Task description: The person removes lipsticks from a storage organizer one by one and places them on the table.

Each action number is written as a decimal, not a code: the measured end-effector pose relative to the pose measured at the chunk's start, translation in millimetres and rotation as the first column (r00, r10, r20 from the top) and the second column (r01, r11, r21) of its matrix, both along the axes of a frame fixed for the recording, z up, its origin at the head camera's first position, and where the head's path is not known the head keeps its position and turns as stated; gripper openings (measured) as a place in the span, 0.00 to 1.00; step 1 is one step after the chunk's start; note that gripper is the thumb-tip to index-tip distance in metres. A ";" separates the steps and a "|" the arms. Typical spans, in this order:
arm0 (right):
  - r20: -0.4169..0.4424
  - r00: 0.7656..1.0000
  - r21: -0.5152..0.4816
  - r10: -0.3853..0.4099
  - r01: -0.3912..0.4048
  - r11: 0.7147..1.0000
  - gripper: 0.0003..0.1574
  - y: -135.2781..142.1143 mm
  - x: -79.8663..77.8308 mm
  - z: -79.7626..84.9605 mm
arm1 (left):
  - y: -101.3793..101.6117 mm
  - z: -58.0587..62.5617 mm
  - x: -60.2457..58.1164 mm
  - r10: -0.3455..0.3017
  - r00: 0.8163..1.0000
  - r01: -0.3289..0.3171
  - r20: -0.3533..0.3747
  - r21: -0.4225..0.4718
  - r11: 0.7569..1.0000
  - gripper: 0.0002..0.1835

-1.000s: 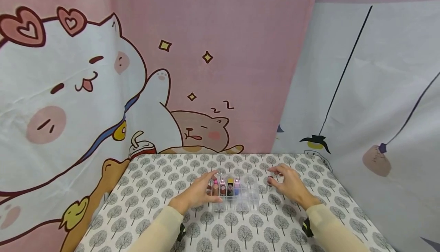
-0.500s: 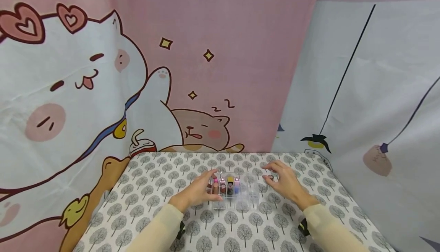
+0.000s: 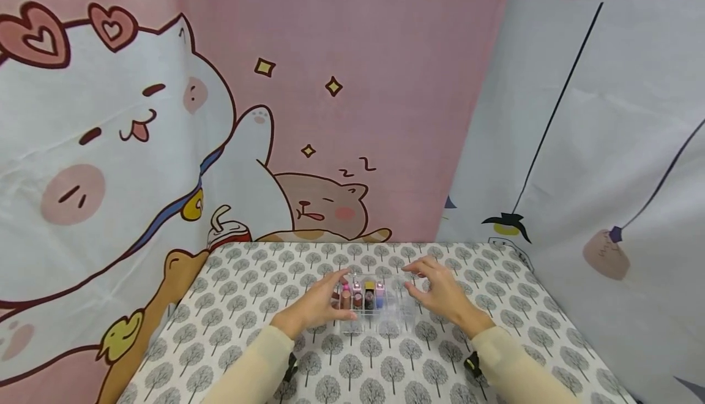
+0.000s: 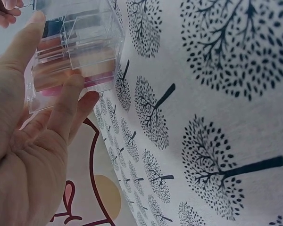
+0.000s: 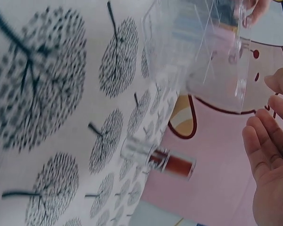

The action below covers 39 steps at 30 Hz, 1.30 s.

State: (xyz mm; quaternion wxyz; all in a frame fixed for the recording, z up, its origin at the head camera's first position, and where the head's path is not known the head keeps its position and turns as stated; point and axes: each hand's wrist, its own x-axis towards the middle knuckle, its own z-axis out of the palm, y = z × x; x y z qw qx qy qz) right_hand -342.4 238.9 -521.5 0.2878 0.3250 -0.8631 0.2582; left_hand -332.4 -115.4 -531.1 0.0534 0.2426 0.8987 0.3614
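Note:
A clear plastic organizer (image 3: pixel 392 324) with compartments lies on the table, several small cosmetics such as lip tubes (image 3: pixel 358 300) standing in its left part. My left hand (image 3: pixel 314 303) holds the organizer's left end, thumb on the near side and fingers around the far side, as the left wrist view (image 4: pixel 61 84) confirms. My right hand (image 3: pixel 440 291) is beside the right end, fingers relaxed and spread, holding nothing. Standing on the cloth apart from that hand is a lip gloss tube (image 5: pixel 172 165) with a reddish-brown part and a clear part; the hand hides it in the head view.
The table is covered with a white cloth (image 3: pixel 349 367) printed with grey trees. Behind it hangs a pink curtain (image 3: pixel 396 116) with cartoon cats, and a pale curtain (image 3: pixel 578 147) hangs at the right.
My right hand has moved left, away from the lip gloss tube and closer to the organizer. My left hand stays on the organizer's left end.

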 end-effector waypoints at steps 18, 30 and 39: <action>0.088 0.989 0.010 0.122 -0.123 0.992 0.24 -35.3 5.5 -5.8 | -2.4 -0.3 -0.1 0.024 1.000 -0.024 -0.002 0.011 1.000 0.62; 0.220 0.968 0.032 0.118 -0.128 0.991 0.21 -54.8 9.1 -10.5 | -3.8 -4.4 -4.9 -0.002 1.000 0.002 -0.013 0.013 1.000 0.64; 0.284 0.950 0.030 0.130 -0.144 0.989 0.23 -63.9 8.7 -16.3 | -3.1 -4.5 -3.6 -0.019 1.000 0.019 -0.016 0.015 1.000 0.64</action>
